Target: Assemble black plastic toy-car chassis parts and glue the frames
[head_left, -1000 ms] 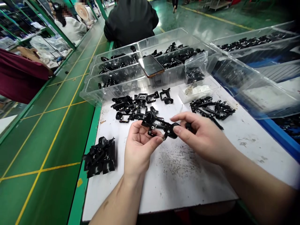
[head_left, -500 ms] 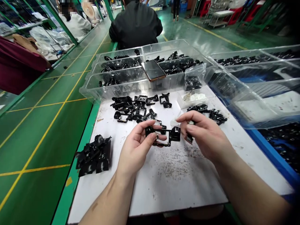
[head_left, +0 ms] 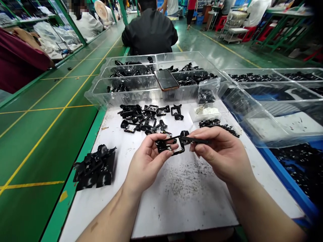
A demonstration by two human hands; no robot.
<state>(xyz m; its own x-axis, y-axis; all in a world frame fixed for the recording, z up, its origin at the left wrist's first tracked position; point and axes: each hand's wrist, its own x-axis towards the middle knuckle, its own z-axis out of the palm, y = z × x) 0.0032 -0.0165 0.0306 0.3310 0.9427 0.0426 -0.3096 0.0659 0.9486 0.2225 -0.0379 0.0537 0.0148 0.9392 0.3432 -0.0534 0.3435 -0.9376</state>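
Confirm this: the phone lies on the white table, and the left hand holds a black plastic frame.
Wrong on one point: the head view shows the phone resting on top of the clear plastic bin, not on the white table. The rest stands: the left hand holds the black plastic frame.

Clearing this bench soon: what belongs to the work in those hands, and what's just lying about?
In the work: left hand holding a black plastic frame; right hand pinching a thin black strip against it.

Lying about: phone on a clear plastic bin; small bag of black parts; heap of black parts.
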